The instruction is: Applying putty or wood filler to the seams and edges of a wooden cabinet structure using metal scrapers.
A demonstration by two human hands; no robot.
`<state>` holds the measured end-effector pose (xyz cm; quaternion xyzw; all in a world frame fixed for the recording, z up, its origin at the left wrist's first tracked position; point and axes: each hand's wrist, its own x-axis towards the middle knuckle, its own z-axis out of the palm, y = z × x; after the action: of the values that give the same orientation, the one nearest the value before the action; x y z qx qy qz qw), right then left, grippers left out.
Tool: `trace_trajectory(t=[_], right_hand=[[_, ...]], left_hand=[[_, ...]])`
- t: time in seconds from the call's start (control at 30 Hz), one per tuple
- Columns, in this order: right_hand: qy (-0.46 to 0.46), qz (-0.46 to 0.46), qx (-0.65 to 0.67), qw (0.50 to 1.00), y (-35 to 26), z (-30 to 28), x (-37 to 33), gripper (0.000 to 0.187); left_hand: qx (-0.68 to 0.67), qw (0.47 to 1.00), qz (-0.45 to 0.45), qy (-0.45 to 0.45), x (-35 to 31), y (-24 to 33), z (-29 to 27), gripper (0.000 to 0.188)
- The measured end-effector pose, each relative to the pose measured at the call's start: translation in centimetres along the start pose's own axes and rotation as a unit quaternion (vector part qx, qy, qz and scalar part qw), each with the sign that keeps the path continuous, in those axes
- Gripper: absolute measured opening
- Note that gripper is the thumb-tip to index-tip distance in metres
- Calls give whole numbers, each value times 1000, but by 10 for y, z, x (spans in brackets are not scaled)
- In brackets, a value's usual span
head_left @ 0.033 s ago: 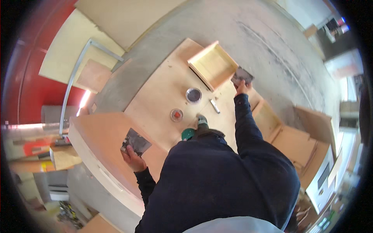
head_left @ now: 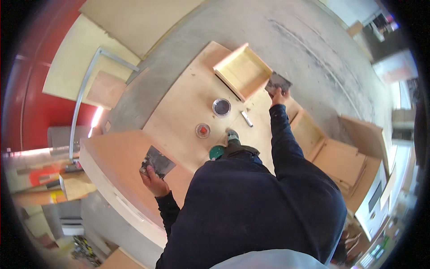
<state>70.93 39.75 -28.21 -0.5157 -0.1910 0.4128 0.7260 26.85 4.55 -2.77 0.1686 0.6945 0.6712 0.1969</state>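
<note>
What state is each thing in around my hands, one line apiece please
Left hand: gripping the left plate
Left plate: held, smeared
Right hand: gripping the right plate
Right plate: held by the drawer's corner, contact unclear
Board: lying flat
Drawer: open side up, on the board
Large tub: upright, dark contents
Small tub: upright, something red inside
White tool: lying on the board

The plates (head_left: 163, 163) look like smeared metal, the drawer (head_left: 245, 74) smooth wood, sleeves (head_left: 284, 134) matt cloth.

Head camera: left fisheye of a worn pair; looks down, dark sweatshirt (head_left: 255, 206) close below, concrete floor (head_left: 309, 67) farther.
</note>
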Motion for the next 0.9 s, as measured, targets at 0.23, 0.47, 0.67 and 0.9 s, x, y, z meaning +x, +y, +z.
trace_trajectory(t=[0.23,0.47,0.67,0.9], right_hand=[[-64,-94,-64,991,-118,22,-7,24],[-243,13,138,960,-243,53,5,27],[-260,161,-37,952,-121,108,-79,16],[-377,545,-102,741,-23,106,-321,22]], left_hand=[[-24,992,-26,-121,6,2,66,22],[5,990,-97,-101,0,4,101,26],[-143,956,-226,-121,-7,-13,97,34],[-191,912,-361,-47,-43,-67,51,27]])
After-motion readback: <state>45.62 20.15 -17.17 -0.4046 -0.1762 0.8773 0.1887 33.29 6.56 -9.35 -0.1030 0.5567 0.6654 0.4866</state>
